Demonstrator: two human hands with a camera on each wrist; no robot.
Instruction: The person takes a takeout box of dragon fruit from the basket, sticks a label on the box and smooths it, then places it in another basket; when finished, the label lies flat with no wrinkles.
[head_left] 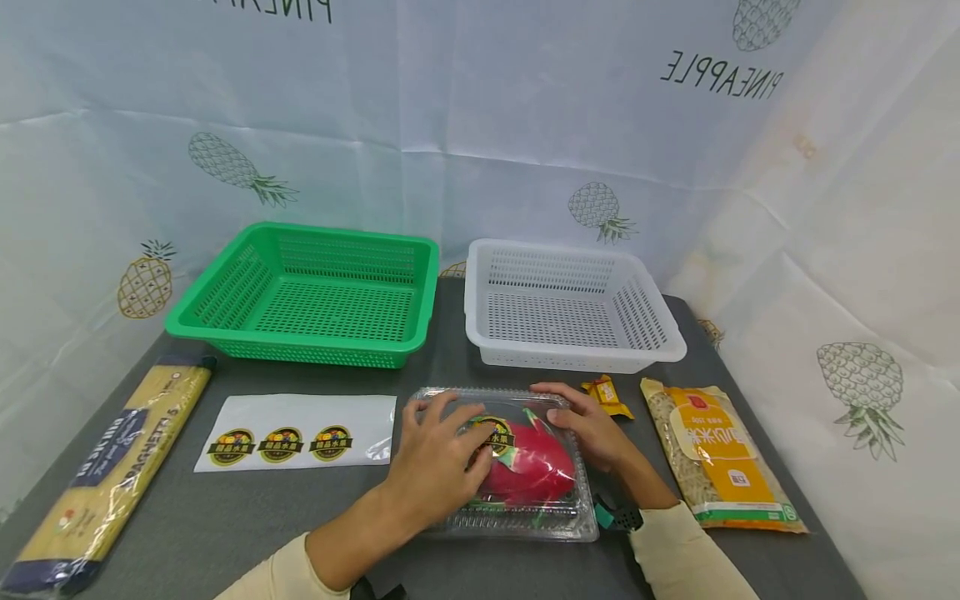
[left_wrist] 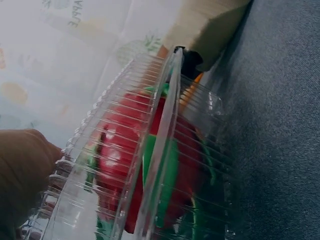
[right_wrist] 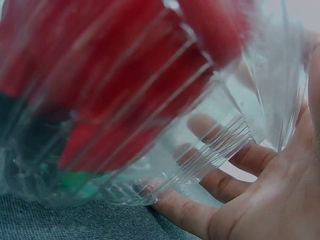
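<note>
Dragon fruit [head_left: 536, 467] lies inside a clear clamshell box [head_left: 521, 526] on the dark table [head_left: 247, 533]. The left hand [head_left: 441, 457] spreads its fingers over the lid [head_left: 512, 400], partly covering a round black-and-gold sticker [head_left: 502, 432]; the right hand [head_left: 591, 429] holds the box's far right corner, fingers bent round it. Uneven pressure could crease the sticker or buckle the thin plastic, and a loose right hold might let the box slide. Glare muddles the lid's edges, so whether it is fully latched I cannot tell.
</note>
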